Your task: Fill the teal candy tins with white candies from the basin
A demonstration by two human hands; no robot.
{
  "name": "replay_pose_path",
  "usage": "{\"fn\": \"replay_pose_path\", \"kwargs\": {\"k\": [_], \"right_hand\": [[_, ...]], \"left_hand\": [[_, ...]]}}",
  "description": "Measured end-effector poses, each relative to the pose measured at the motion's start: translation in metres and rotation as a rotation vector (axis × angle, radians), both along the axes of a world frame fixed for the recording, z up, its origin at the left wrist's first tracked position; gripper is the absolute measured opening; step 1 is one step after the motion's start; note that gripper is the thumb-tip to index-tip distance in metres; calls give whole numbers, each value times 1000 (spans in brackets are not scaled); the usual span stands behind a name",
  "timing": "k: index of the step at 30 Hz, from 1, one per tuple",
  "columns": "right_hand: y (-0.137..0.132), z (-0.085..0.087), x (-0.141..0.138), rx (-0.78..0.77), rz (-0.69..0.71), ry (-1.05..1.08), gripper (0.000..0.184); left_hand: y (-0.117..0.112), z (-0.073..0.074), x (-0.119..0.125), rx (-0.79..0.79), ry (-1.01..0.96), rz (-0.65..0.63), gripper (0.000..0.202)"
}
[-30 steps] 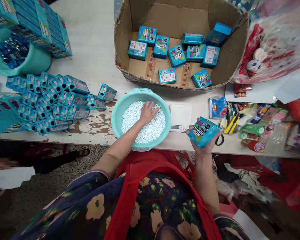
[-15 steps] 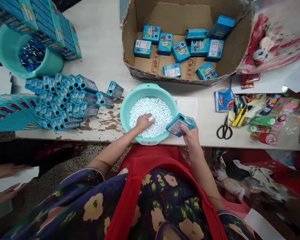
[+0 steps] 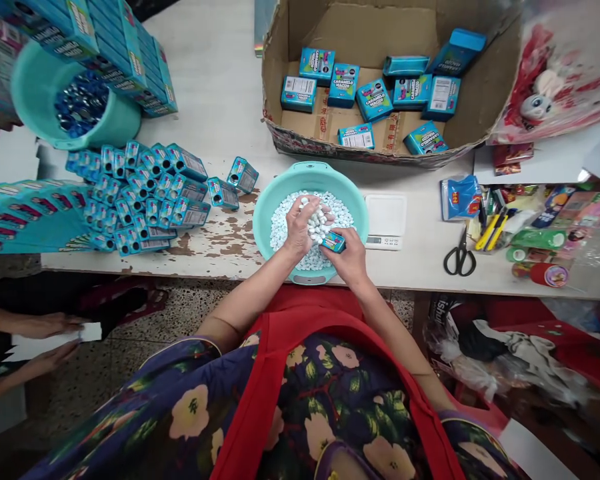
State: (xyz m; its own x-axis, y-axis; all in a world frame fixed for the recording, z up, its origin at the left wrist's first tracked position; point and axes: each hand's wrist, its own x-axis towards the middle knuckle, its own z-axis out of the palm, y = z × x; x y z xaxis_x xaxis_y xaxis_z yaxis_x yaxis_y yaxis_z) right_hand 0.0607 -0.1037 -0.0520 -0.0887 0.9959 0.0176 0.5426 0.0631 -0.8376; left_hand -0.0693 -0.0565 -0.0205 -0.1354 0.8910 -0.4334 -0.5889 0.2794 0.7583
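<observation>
My left hand (image 3: 298,230) is cupped around a heap of white candies (image 3: 319,225) above a turquoise basin (image 3: 263,230). More of the small white pieces lie loose in the basin. In my right hand (image 3: 353,259) is a small blue candy box (image 3: 333,241), tipped toward the left hand. The box end touches or nearly touches the handful; whether pieces are passing into it I cannot tell. Right of the basin lies a white kitchen scale (image 3: 386,220), partly behind the basin's rim.
A cardboard carton (image 3: 325,143) with several blue boxes stands behind the basin. Many blue boxes (image 3: 145,193) are stacked at left, near a turquoise bucket (image 3: 125,123) of blue wrapped sweets. Scissors (image 3: 460,257) and cutters (image 3: 493,230) lie right. Another person's hands (image 3: 45,333) hold white card.
My left hand has risen out of the white candies with a handful. My right hand has brought the blue box left, over the basin, uncovering the scale. The view has shifted slightly.
</observation>
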Motion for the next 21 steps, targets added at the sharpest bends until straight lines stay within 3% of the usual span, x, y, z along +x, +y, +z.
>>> {"fn": "replay_pose_path", "kwargs": {"k": [9,15,21], "right_hand": [[1,4,0,-13,-24,-34,33],[6,7,-3,-18,-20,-78,30],[7,14,-9,-113,43,-124,27]], "left_hand": [[6,-8,0,64,52,-2,36],[10,-13,4,15,117,-54,34],[12,-13,6,26,142,22,38]]}}
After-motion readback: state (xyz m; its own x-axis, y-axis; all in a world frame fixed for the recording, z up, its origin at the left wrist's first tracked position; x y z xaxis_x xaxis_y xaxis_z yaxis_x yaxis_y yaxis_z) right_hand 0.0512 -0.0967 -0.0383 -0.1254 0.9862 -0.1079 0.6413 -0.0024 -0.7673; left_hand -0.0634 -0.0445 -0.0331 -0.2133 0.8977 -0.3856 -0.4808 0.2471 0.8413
